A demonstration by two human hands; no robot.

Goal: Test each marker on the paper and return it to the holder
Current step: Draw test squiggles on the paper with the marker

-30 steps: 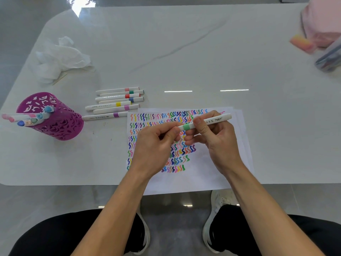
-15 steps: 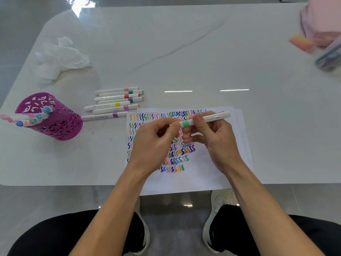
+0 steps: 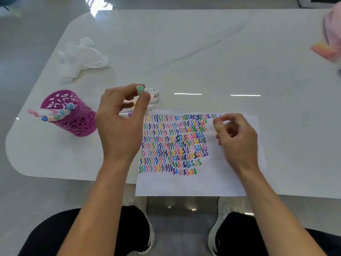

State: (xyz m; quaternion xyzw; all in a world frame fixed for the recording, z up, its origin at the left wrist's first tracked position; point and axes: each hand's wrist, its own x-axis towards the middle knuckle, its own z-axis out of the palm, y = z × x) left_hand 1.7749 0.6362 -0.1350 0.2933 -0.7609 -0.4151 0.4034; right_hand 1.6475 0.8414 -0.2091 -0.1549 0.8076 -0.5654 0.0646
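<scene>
Left hand (image 3: 120,122) has thumb and fingers clamped on the green-capped marker (image 3: 140,89), held end-on in the centre-left of the frame, above the row of loose markers (image 3: 154,97). Right hand (image 3: 238,137) is loosely curled over the paper (image 3: 230,182), fingers near together, holding nothing as far as I can see.

Risks, in my judgement: the pinch is only at the cap end, so the marker may slip or tip w/o support; a hurried drop may hit the rim and push the holder over.

The purple holder (image 3: 81,126), at the left, has approx. five or six capped markers (image 3: 55,113) in it, leaning to the left.
</scene>
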